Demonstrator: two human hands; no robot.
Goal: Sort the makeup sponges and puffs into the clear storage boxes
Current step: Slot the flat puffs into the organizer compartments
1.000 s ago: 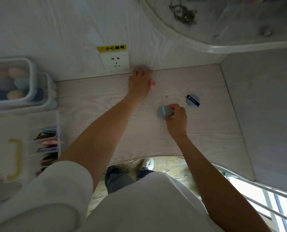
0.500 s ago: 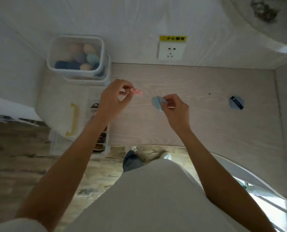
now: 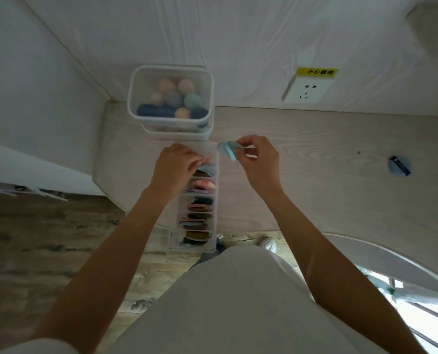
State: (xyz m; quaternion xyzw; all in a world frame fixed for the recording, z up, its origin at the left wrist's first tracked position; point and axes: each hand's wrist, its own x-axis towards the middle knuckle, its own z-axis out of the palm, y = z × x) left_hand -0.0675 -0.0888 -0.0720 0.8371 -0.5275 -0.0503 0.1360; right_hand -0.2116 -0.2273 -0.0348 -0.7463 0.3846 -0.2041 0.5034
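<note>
My right hand point(image 3: 260, 159) pinches a light blue round puff point(image 3: 226, 150) just above the table, beside the far end of the long clear divided box point(image 3: 215, 213). Flat puffs of many colours stand in that box's compartments. My left hand point(image 3: 177, 166) is over the farthest compartment, its fingertips pinching a small pink puff point(image 3: 206, 160) right above a blue puff point(image 3: 209, 169) lying there. Behind the box stand two stacked clear tubs point(image 3: 172, 123), the top one holding several egg-shaped sponges point(image 3: 173, 99). One more blue puff with a black strap point(image 3: 399, 166) lies far right on the table.
The pale wood table point(image 3: 314, 187) ends against a white wall with a power socket point(image 3: 307, 92) and a yellow label. A side wall closes off the left. The table's curved front edge runs below my arms, with the floor and my shoes beneath.
My view has swung left. Both hands have carried their puffs from the table's middle over to the divided box; the left hand's pink puff is now at the farthest compartment.
</note>
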